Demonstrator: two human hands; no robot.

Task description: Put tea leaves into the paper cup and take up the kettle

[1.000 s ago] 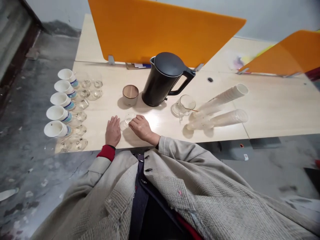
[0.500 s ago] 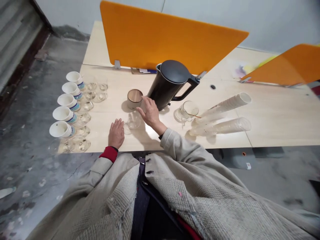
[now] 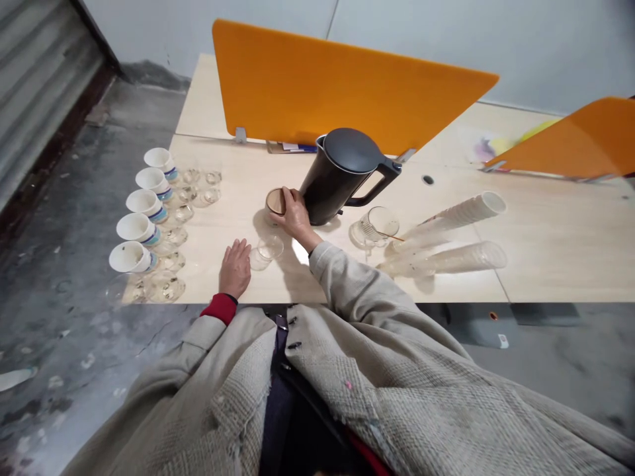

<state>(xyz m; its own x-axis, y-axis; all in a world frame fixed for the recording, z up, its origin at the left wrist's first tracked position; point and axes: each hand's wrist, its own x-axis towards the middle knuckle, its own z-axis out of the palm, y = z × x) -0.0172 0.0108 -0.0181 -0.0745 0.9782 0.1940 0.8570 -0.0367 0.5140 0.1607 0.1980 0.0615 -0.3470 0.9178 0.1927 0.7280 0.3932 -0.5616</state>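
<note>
Your right hand (image 3: 295,215) rests on the small round canister (image 3: 274,201) with the wooden lid, which stands on the table (image 3: 546,231) just beside the black kettle (image 3: 337,175), on its left. Your fingers curl over the lid and the far side, so the hand is partly closed around it; whether you already grip it firmly, I cannot tell. Your left hand (image 3: 235,268) lies flat and open on the table and holds nothing, touching or almost touching the small clear glass cup (image 3: 268,250). I judge the canister to be light and stiff, but its glazed wall may be slippery and it can break if it falls. The lid looks loose-fitting, so take hold around the body from the sides, not by the lid alone. The kettle is very near your knuckles.
</note>
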